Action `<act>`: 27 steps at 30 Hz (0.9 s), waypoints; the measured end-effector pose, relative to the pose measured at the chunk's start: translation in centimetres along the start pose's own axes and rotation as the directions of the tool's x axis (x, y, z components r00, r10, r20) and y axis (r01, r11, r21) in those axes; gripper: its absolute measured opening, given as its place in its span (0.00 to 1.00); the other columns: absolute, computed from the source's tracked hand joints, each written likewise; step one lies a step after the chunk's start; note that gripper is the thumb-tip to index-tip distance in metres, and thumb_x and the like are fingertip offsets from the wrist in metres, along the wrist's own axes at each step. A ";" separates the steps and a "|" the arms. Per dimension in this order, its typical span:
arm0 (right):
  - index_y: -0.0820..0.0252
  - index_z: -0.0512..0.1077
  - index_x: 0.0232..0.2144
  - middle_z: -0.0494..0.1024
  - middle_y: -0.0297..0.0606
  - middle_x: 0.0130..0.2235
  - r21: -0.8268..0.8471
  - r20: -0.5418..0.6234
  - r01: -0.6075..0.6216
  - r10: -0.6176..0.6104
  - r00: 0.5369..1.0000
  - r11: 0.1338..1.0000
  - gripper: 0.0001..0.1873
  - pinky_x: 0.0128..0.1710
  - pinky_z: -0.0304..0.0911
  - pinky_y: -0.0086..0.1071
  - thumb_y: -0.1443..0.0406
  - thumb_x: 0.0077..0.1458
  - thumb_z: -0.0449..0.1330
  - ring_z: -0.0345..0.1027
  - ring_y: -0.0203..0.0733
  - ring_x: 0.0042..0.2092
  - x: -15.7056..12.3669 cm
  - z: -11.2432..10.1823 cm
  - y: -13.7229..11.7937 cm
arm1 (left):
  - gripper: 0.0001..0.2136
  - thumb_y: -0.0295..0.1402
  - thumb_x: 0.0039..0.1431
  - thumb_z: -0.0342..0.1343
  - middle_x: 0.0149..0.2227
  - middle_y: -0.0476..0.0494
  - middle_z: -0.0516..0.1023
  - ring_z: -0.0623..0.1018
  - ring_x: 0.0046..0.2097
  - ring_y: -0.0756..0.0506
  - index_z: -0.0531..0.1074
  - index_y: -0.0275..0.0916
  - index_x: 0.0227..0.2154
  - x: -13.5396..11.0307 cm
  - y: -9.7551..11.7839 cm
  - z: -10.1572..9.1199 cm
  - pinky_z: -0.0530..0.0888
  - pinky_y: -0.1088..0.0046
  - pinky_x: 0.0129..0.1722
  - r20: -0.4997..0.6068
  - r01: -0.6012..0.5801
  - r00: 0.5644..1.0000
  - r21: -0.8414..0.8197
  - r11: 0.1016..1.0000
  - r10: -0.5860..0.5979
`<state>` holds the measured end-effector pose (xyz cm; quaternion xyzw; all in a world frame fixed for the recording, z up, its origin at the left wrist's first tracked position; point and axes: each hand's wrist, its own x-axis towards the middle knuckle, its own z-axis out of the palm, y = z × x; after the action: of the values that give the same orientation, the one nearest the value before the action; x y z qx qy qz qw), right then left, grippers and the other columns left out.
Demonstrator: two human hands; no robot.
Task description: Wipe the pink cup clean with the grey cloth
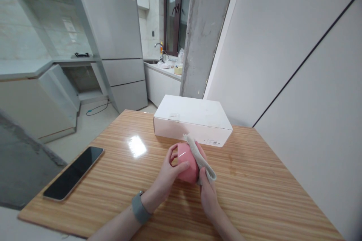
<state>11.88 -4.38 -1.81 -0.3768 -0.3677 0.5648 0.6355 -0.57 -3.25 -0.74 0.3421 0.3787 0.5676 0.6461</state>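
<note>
Held just above the wooden table is a glossy pink bowl, tipped on its side with its opening to the right. My left hand, with a grey band on the wrist, grips the bowl from the left, thumb on its outer wall. A light grey cloth is folded over the bowl's rim. My right hand pinches the cloth against the right side of the bowl. Its fingers are partly hidden behind the cloth, and the bowl's inside is mostly covered.
A white cardboard box sits on the wooden table beyond the bowl. To the left, a black-screened phone lies near the table edge. A fridge, a sink counter and a concrete pillar stand behind.
</note>
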 end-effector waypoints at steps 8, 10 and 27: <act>0.54 0.77 0.48 0.79 0.39 0.52 0.116 -0.159 -0.121 0.138 0.977 0.986 0.30 0.64 0.55 0.47 0.44 0.48 0.64 0.61 0.51 0.63 1.5 -1.0 -0.1 | 0.53 0.34 0.29 0.76 0.63 0.35 0.59 0.75 0.47 0.41 0.57 0.47 0.62 -0.2 0.5 0.1 0.73 0.65 0.45 0.064 0.007 0.998 0.143 0.990 -0.017; 0.54 0.77 0.47 0.79 0.39 0.51 0.143 -0.167 -0.143 0.166 0.972 0.979 0.31 0.63 0.57 0.46 0.43 0.47 0.64 0.60 0.51 0.63 1.7 -0.9 -0.3 | 0.53 0.34 0.28 0.76 0.62 0.34 0.60 0.75 0.46 0.42 0.57 0.46 0.62 -0.2 0.7 0.2 0.74 0.66 0.44 0.058 0.017 0.998 0.177 0.984 -0.028; 0.49 0.68 0.58 0.71 0.36 0.61 -0.051 0.218 0.106 -0.092 0.972 0.993 0.26 0.69 0.42 0.44 0.51 0.60 0.57 0.49 0.44 0.68 0.0 -0.5 -0.2 | 0.34 0.45 0.45 0.69 0.50 0.34 0.75 0.77 0.49 0.37 0.65 0.39 0.54 0.7 0.5 -0.4 0.73 0.58 0.50 0.058 0.171 0.985 -0.169 0.971 -0.164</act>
<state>12.40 -4.44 -1.82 -0.3145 -0.4701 0.5579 0.6073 -1.13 -2.52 -0.54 0.2635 0.3412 0.5344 0.7270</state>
